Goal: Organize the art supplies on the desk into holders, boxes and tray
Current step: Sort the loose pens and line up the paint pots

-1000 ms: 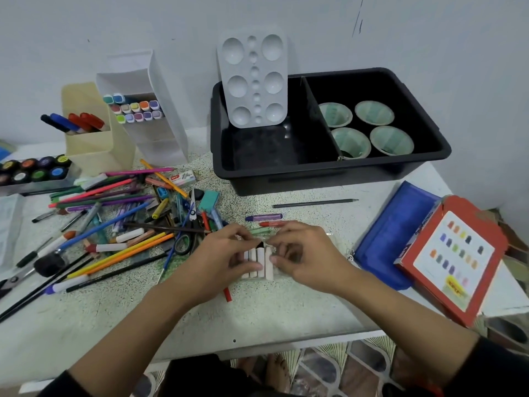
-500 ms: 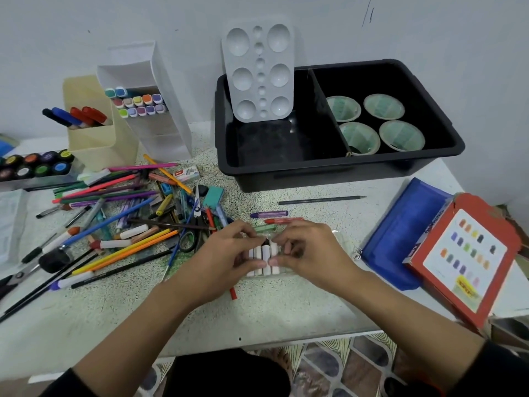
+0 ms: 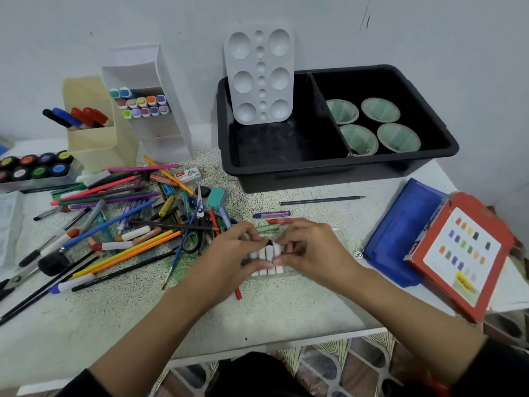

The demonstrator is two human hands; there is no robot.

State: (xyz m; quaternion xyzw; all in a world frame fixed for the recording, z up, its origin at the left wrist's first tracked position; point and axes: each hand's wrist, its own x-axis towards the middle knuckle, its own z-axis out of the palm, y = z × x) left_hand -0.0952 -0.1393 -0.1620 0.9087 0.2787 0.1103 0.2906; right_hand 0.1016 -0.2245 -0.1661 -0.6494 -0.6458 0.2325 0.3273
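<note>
A row of white paint tubes (image 3: 266,259) lies in a clear plastic case (image 3: 289,275) at the desk's middle front. My left hand (image 3: 229,253) and my right hand (image 3: 312,250) meet over the tubes, fingertips pinching them from both sides. Purple and red crayons (image 3: 272,215) lie just beyond my hands. A heap of coloured pencils, brushes, pens and scissors (image 3: 120,224) spreads to the left. A cream holder (image 3: 97,150) with markers and a white holder (image 3: 160,133) with pastel markers stand at the back left.
A black two-part tray (image 3: 337,170) at the back holds a white palette (image 3: 259,78) and several green cups (image 3: 378,127). A blue pouch (image 3: 400,233) and red box (image 3: 461,253) sit right. Paint jars (image 3: 31,167) line the far left. A pencil (image 3: 320,199) lies alone.
My hands have stayed over the white tubes with only small finger shifts. The view has tilted slightly, so the desk sits a little differently in frame.
</note>
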